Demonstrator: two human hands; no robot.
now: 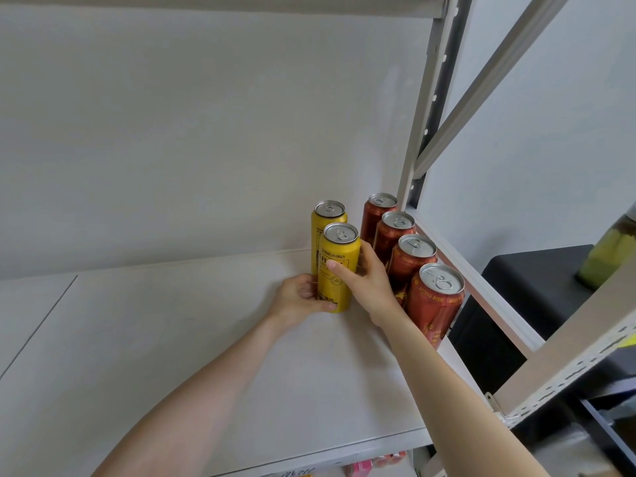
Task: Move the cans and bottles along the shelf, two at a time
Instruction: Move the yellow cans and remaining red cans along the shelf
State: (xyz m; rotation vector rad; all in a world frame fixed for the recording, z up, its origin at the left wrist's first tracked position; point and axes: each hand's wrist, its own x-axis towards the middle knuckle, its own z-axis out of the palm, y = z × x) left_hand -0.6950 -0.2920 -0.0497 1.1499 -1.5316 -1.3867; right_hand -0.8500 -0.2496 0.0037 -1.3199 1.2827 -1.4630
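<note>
Two yellow cans stand upright on the white shelf point(206, 339), one behind the other. My left hand point(297, 299) wraps the base of the front yellow can point(339, 263) from the left. My right hand point(364, 273) presses on the same can from the right, thumb across its label. The rear yellow can point(327, 215) stands just behind it; I cannot tell whether my fingers touch it. A row of several red cans point(435, 297) lines the shelf's right edge, close beside my right wrist.
The shelf's grey upright post point(425, 118) and a diagonal brace point(488, 80) rise at the right. A black box point(537, 280) sits beyond the shelf's right edge, with a yellowish bottle point(609, 249) past it. The shelf stretches bare to the left.
</note>
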